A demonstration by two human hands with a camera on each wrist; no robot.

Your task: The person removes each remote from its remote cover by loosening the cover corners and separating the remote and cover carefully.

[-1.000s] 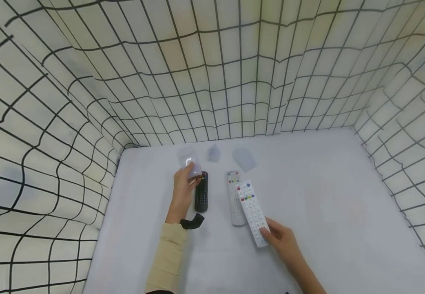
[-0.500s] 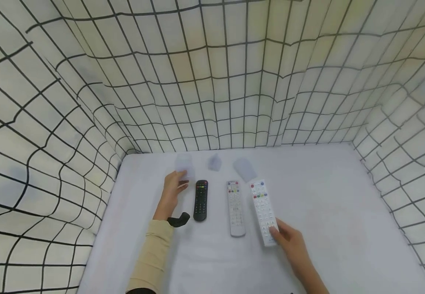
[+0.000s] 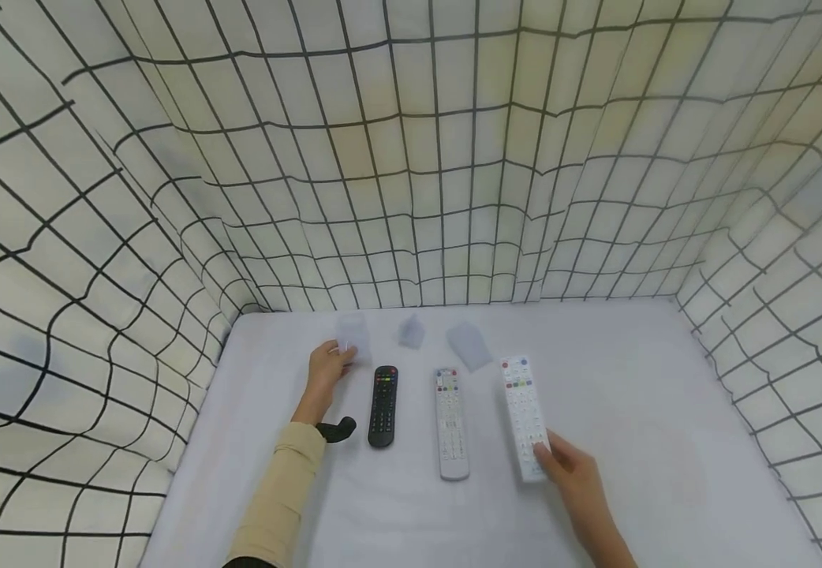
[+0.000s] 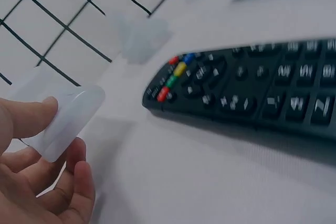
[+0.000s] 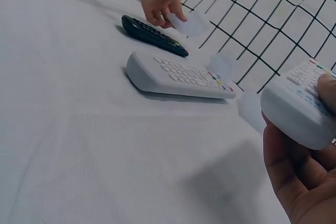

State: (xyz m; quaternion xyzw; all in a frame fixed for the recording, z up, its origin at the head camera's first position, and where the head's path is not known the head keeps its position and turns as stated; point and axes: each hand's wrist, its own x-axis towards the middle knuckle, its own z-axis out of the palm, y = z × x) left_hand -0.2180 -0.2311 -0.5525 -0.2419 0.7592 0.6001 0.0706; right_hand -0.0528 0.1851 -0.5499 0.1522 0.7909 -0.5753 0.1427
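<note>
My left hand (image 3: 326, 371) pinches a translucent plastic sleeve (image 4: 71, 116) between thumb and fingers, at the far left of the table. Just right of that hand lies a black remote control (image 3: 382, 406), its coloured buttons toward the back. In the middle a grey-white remote control (image 3: 451, 424) lies flat, parallel to the black one. My right hand (image 3: 577, 473) grips the near end of a white remote control (image 3: 524, 418), thumb on its buttons. The right wrist view shows this white remote raised off the cloth, with the fingers beneath it.
Two more translucent plastic sleeves lie at the back: a crumpled one (image 3: 411, 332) and a flatter one (image 3: 469, 345). A white cloth covers the table (image 3: 638, 379). White curtains with a black grid (image 3: 453, 197) stand behind and at both sides.
My left hand has moved left with the plastic sleeve, away from the black remote. My right hand has carried the white remote rightward, off the grey-white one it overlapped in view. The head view has shifted slightly.
</note>
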